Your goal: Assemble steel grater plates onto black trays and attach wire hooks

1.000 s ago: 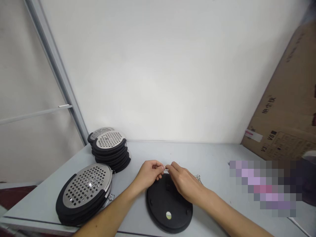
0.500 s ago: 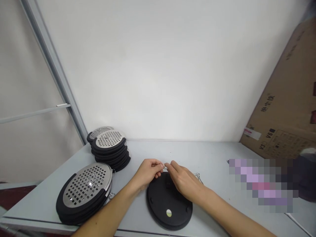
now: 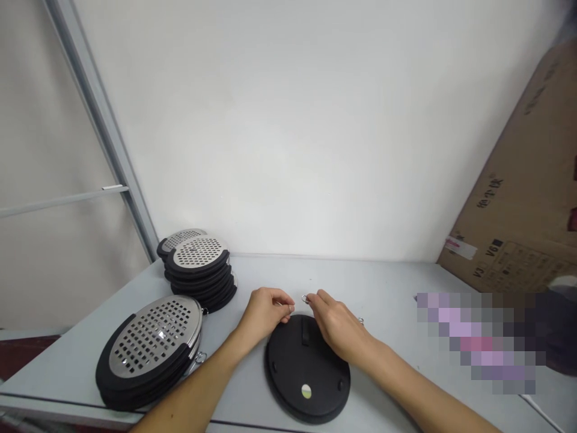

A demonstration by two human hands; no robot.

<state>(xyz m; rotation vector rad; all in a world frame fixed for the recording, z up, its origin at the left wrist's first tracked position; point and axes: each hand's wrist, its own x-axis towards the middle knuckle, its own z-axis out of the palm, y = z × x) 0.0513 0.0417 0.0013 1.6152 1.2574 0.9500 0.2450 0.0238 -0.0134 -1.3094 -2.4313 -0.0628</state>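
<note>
A round black disc (image 3: 309,373) lies on the table, a small white-and-green round sticker on its upper side and a slot near its far edge. Just beyond that edge, my left hand (image 3: 265,313) is closed in a pinch, with a thin bit of metal showing at the fingertips. Opposite it, a small metal ring (image 3: 305,299) sticks out from the pinched fingers of my right hand (image 3: 336,322). A gap separates the two sets of fingertips. Some metal wire pieces (image 3: 361,322) show behind my right hand, mostly hidden by it.
To the left lies a stack of round, perforated metal-faced discs with black rims (image 3: 151,343). Farther back is another stack of such discs (image 3: 201,258). A large cardboard box (image 3: 509,210) leans at the right, beside a blurred purple item (image 3: 464,331). A white wall (image 3: 288,132) stands behind.
My hands, earlier close together at the disc's far edge, have moved apart slightly. The metal ring now shows at my right fingertips, and the slot in the disc is uncovered.
</note>
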